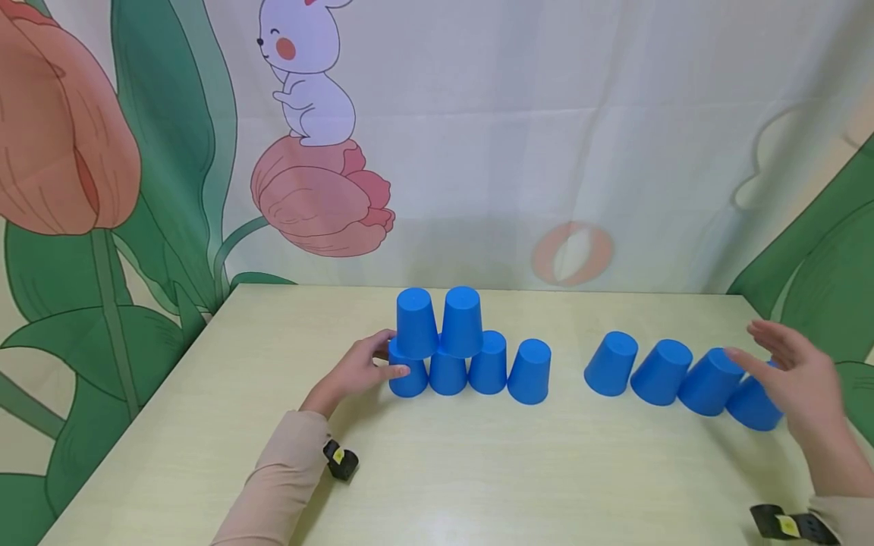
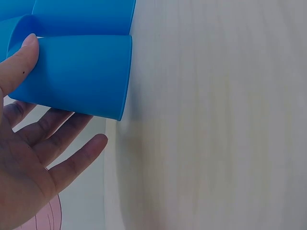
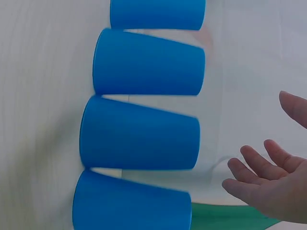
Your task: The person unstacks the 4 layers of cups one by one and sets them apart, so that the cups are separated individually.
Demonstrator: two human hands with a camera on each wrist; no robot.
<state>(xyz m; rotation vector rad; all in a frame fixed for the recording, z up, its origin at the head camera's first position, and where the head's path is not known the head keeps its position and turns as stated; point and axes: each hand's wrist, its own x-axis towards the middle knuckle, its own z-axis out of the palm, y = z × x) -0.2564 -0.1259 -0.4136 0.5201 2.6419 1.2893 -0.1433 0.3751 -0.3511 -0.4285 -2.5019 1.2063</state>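
Observation:
In the head view, my left hand [image 1: 358, 371] holds the leftmost lower blue cup [image 1: 408, 379], thumb across its front and fingers behind. The left wrist view shows this same cup [image 2: 81, 76] between thumb and fingers, with the little finger standing clear. Two upturned cups, a left one [image 1: 416, 324] and a right one [image 1: 462, 322], sit on top of the lower row, which continues right to an end cup [image 1: 529, 371]. My right hand [image 1: 802, 379] is raised, fingers spread and holding nothing, beside the rightmost cup [image 1: 754, 402] of a second row.
That second row, with a left-end cup [image 1: 611, 364], slants toward the front right of the pale table [image 1: 478, 470]. In the right wrist view its cups [image 3: 139, 134] stand close together. A printed curtain [image 1: 512, 152] hangs behind the table's back edge.

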